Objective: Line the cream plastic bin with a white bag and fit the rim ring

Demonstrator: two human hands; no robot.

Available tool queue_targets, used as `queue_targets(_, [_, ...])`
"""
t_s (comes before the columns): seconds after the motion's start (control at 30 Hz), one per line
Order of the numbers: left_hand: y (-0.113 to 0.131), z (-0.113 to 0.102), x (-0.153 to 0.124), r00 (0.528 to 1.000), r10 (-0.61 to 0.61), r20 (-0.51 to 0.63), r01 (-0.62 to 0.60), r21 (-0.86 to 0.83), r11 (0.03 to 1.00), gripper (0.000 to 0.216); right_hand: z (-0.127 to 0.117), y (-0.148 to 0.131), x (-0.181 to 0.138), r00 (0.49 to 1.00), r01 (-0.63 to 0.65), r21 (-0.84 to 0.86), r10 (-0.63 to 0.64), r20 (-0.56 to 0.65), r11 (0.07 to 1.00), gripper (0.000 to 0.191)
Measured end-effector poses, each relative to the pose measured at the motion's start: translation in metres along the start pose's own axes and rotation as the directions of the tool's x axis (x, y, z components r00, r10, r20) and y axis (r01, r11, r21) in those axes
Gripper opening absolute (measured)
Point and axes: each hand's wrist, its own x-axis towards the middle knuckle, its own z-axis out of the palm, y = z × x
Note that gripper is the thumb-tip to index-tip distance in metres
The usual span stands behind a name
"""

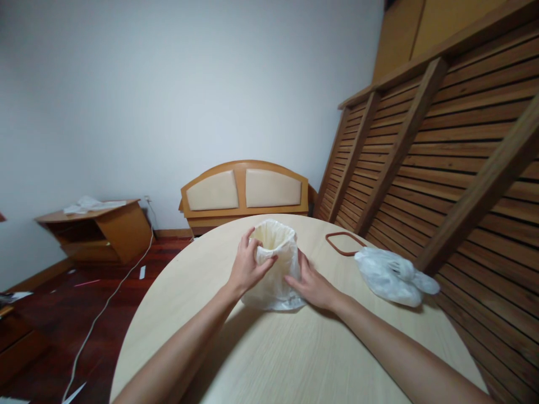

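A thin white plastic bag stands upright on the round table, draped over what looks like a small bin with a pale yellowish inside. Its mouth faces up and is open. At the near left of the rim, my left hand has its fingers and thumb closed on the bag's folded edge. My right hand is cupped around the lower right side, thumb in front, with some fingers hidden behind. To the right lies a brown rounded-square ring, flat on the tabletop.
A bundle of white plastic bags touches the ring's right side on the table. Wooden slatted panels lean along the right. Behind stands a headboard; at left are a low cabinet and a white cable on the floor.
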Motion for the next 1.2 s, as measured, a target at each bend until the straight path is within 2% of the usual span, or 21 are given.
queue_targets(0.1, [0.0, -0.004, -0.001, 1.0, 0.002, -0.006, -0.002, -0.046, 0.999, 0.03, -0.005, -0.002, -0.004, 0.998, -0.061, -0.023, 0.061, -0.003, 0.998, 0.077])
queue_targets(0.17, [0.003, -0.01, -0.004, 1.0, 0.018, 0.009, -0.017, -0.085, 0.996, 0.031, -0.011, -0.004, -0.005, 0.993, -0.093, -0.019, 0.091, -0.082, 0.996, 0.067])
queue_targets(0.23, [0.009, -0.016, -0.01, 0.998, 0.046, 0.034, -0.042, -0.121, 0.992, 0.031, -0.019, -0.008, -0.006, 0.979, -0.046, 0.022, 0.05, -0.2, 0.999, 0.062])
queue_targets(0.33, [0.021, -0.025, -0.02, 0.99, 0.107, 0.093, -0.089, -0.174, 0.981, 0.03, -0.028, -0.015, -0.009, 0.956, 0.112, 0.117, -0.075, -0.284, 0.987, 0.076])
queue_targets(0.43, [0.032, -0.031, -0.027, 0.974, 0.168, 0.149, -0.133, -0.225, 0.965, 0.031, -0.034, -0.017, -0.013, 0.946, 0.228, 0.221, -0.162, -0.281, 0.948, 0.098])
queue_targets(0.57, [0.036, -0.035, -0.031, 0.954, 0.221, 0.205, -0.16, -0.278, 0.947, 0.032, -0.037, -0.009, -0.017, 0.942, 0.298, 0.319, -0.223, -0.249, 0.9, 0.114])
queue_targets(0.63, [0.034, -0.035, -0.032, 0.947, 0.221, 0.234, -0.145, -0.304, 0.942, 0.041, -0.038, -0.004, -0.018, 0.955, 0.275, 0.382, -0.204, -0.214, 0.882, 0.12])
queue_targets(0.77, [0.025, -0.033, -0.032, 0.943, 0.197, 0.267, -0.097, -0.347, 0.933, 0.091, -0.039, -0.002, -0.021, 0.98, 0.195, 0.467, -0.153, -0.126, 0.862, 0.128])
queue_targets(0.83, [0.023, -0.032, -0.032, 0.948, 0.177, 0.266, -0.072, -0.361, 0.93, 0.101, -0.037, -0.006, -0.024, 0.989, 0.145, 0.482, -0.114, -0.093, 0.864, 0.13])
queue_targets(0.93, [0.024, -0.031, -0.032, 0.952, 0.146, 0.268, -0.046, -0.347, 0.937, 0.097, -0.031, -0.011, -0.026, 0.996, 0.079, 0.482, -0.052, -0.068, 0.873, 0.127])
queue_targets(1.1, [0.02, -0.027, -0.031, 0.958, 0.12, 0.262, -0.037, -0.302, 0.953, 0.074, -0.019, -0.011, -0.024, 0.998, 0.039, 0.494, -0.014, -0.054, 0.869, 0.114])
queue_targets(1.2, [0.015, -0.026, -0.031, 0.966, 0.096, 0.242, -0.027, -0.276, 0.961, 0.073, -0.021, -0.008, -0.021, 0.999, 0.011, 0.428, 0.007, -0.041, 0.904, 0.112])
